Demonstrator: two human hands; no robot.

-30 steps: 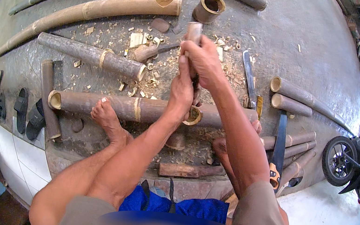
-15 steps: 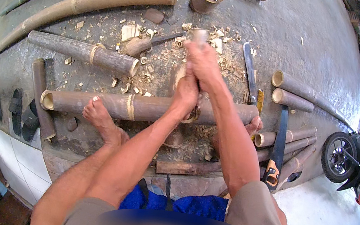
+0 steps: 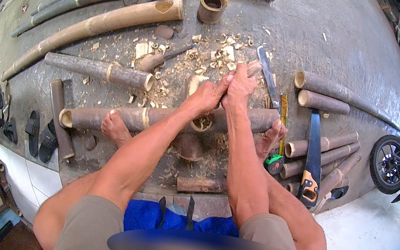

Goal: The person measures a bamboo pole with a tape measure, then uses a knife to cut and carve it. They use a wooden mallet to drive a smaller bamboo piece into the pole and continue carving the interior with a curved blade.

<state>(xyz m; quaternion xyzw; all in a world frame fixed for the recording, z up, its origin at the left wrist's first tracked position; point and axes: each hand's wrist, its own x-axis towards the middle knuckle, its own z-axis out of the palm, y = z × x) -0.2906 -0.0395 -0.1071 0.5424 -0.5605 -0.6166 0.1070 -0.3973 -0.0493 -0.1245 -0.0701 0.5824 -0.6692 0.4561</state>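
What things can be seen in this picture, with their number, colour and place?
Long bamboo poles: three, grey-brown and tan, top left.
Short bamboo ring: one, brown, top centre.
Bamboo log: one, brown, under both feet.
Wood chips: many, pale, centre.
Short bamboo pieces: several, brown, right.
Hand saw: one, blue blade, orange handle, right.
Tape measure: one, green, by right foot.
Sandals: dark, left.
Motorbike: one, black, far right.
Left hand, right hand: gripping one tool handle together.
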